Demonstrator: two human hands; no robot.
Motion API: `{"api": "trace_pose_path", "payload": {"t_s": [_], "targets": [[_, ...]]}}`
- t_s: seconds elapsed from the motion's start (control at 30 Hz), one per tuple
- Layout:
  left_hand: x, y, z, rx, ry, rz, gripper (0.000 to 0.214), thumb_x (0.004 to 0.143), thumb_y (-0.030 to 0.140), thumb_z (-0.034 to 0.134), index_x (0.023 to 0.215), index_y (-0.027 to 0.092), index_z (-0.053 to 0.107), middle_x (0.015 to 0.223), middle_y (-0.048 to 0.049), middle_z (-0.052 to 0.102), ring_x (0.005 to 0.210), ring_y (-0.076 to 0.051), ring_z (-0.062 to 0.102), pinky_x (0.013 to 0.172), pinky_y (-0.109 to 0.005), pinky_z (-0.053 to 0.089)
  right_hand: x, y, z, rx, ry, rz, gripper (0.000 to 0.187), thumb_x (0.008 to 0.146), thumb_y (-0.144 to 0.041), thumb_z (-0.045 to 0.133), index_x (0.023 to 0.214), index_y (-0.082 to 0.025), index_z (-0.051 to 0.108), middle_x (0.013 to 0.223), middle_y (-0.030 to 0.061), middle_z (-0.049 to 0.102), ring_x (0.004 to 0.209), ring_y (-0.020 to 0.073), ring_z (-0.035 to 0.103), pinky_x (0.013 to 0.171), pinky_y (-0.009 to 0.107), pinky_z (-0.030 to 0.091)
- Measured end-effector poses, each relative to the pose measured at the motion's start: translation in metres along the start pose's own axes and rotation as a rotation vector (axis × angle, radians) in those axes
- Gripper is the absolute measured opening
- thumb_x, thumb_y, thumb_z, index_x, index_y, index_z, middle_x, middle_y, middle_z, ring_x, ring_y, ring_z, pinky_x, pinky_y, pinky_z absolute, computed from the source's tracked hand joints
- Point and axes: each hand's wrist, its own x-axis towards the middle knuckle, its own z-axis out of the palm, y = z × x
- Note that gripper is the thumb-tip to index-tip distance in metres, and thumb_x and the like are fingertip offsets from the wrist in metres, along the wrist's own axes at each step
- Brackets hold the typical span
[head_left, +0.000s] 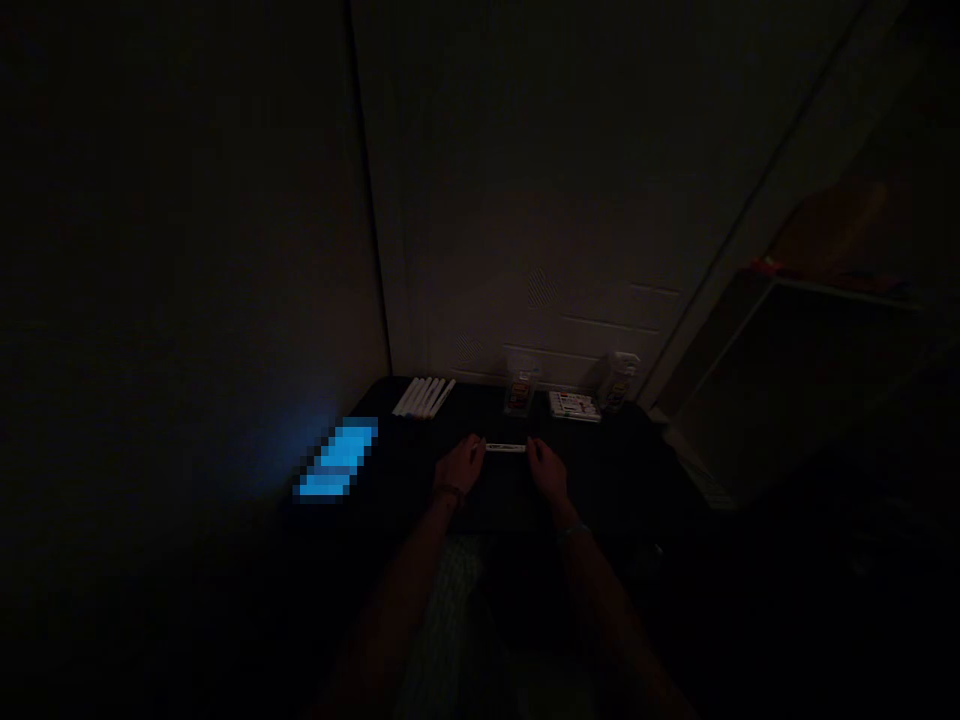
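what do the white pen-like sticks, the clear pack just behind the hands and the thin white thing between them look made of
White pen-like sticks: probably smooth plastic, by their even, pale barrels.
Clear pack: likely thin, glossy plastic; coloured contents show through.
Thin white thing between left hand and right hand: maybe plastic, pale with dark marks; too dim to settle.

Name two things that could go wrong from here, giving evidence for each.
The thin white item spans between the left hand and right hand, apparently held only at its ends; it might slip if either grip loosens.

The white pen-like sticks lying side by side could roll if the table is bumped.
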Motion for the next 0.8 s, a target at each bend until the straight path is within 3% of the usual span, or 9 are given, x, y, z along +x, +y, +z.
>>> {"api": "trace_pose_path", "payload": {"t_s": [0.63, 0.8], "targets": [[0.0006, -0.0022, -0.0004, -0.024, -0.02, 0.02, 0.03, 0.085, 0.036, 0.02, 0.099, 0.027, 0.045, 0.101, 0.0015, 0.053, 0.087, -0.009, 0.051, 0.073, -0.021, 0.034, 0.0011, 0.003, 0.0015, 0.01, -0.009, 0.018, 0.045, 0.083, -0.051, 0.019, 0.097, -0.026, 0.053, 0.089, 0.0005, 0.059, 0.083, 0.0127, 0.053, 0.067, 0.02, 0.035], [-0.0019, 0.0009, -0.0021, -0.032, -0.015, 0.019, 0.028, 0.082, 0.041, 0.027, 0.097, 0.027, 0.047, 0.098, 0.0019, 0.054, 0.085, -0.01, 0.051, 0.07, -0.02, 0.035, 0.0022, 0.0043, 0.0039, 0.009, 0.012, 0.013, 0.045, 0.083, -0.051, 0.018, 0.098, -0.026, 0.052, 0.088, 0.0009, 0.059, 0.082, 0.0132, 0.053, 0.069, 0.021, 0.034]]}}
